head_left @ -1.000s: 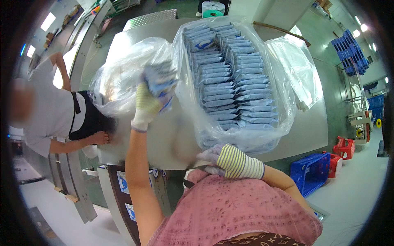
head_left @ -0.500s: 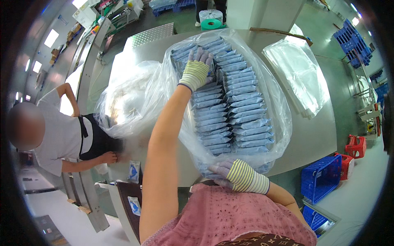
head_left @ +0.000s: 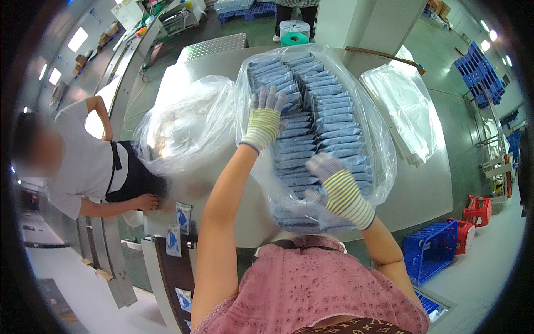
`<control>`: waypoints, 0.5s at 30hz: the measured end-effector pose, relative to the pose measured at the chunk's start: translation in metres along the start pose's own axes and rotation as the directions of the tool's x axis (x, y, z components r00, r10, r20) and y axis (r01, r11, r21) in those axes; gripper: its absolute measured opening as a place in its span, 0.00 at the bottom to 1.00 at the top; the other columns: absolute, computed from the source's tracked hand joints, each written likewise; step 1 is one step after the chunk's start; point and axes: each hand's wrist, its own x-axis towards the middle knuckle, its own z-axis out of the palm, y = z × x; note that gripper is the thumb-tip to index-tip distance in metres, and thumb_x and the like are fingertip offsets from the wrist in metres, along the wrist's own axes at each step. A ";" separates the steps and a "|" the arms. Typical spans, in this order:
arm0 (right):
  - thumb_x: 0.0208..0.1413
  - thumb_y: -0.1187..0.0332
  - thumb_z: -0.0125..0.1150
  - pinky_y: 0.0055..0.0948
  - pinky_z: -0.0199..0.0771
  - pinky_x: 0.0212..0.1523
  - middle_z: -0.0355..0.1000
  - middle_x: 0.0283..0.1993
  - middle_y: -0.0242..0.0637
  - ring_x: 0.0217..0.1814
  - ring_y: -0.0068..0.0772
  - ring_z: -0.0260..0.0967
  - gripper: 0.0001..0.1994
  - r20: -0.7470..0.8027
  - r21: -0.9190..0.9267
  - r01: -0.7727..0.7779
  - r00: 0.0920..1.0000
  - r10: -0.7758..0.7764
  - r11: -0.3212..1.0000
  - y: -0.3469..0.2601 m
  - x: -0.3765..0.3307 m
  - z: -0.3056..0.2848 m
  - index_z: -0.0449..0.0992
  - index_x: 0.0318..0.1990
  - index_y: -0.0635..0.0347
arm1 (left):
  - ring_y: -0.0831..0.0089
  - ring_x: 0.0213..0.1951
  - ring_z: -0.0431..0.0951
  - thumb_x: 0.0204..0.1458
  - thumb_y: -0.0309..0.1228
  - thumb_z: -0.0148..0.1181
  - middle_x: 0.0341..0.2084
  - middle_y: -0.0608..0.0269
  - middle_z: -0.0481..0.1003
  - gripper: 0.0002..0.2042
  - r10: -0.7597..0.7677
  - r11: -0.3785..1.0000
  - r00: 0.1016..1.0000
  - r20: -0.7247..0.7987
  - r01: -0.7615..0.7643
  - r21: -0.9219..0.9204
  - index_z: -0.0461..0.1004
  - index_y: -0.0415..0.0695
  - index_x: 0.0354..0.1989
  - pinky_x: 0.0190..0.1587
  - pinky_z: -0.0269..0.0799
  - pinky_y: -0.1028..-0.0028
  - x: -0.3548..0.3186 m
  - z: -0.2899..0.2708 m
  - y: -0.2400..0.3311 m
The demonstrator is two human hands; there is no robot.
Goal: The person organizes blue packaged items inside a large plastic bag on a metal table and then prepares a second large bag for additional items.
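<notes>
I see my right hand (head_left: 334,186) lying flat, unclenched, on the near end of one clear plastic bag of stacked blue flat packets (head_left: 328,119), two rows; farther, my left hand (head_left: 264,114) rests open-fingered on it.

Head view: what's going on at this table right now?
A person in striped work gloves reaches into a clear plastic bag of stacked blue flat packets on a steel table. The left hand rests on the far packets, the right hand on the near ones. A co-worker stands beside a second, crumpled bag.
</notes>
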 end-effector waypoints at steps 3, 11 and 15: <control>0.51 0.48 0.59 0.50 0.48 0.68 0.59 0.64 0.51 0.68 0.53 0.53 0.35 -0.075 -0.193 -0.177 0.983 0.165 0.965 0.033 -0.010 0.006 0.63 0.61 0.62 | 0.42 0.65 0.51 0.44 0.37 0.64 0.64 0.47 0.54 0.38 -0.074 0.981 0.993 -0.097 0.055 -0.186 0.56 0.44 0.65 0.65 0.49 0.49 -0.050 -0.036 0.019; 0.53 0.45 0.57 0.53 0.44 0.69 0.53 0.69 0.50 0.73 0.52 0.46 0.37 -0.119 -0.404 -0.296 0.955 0.271 0.865 0.058 -0.016 0.050 0.60 0.66 0.56 | 0.43 0.63 0.55 0.44 0.35 0.62 0.60 0.47 0.60 0.29 -0.437 0.895 0.895 -0.089 0.422 -0.143 0.64 0.44 0.58 0.64 0.54 0.51 -0.296 -0.035 -0.018; 0.55 0.48 0.56 0.54 0.45 0.68 0.55 0.69 0.48 0.73 0.50 0.47 0.34 -0.089 -0.371 -0.286 0.958 0.273 0.884 0.069 -0.016 0.058 0.59 0.66 0.55 | 0.46 0.62 0.57 0.44 0.37 0.61 0.58 0.48 0.62 0.28 -0.669 0.743 0.743 0.038 0.669 0.011 0.65 0.44 0.56 0.63 0.54 0.52 -0.426 -0.045 -0.006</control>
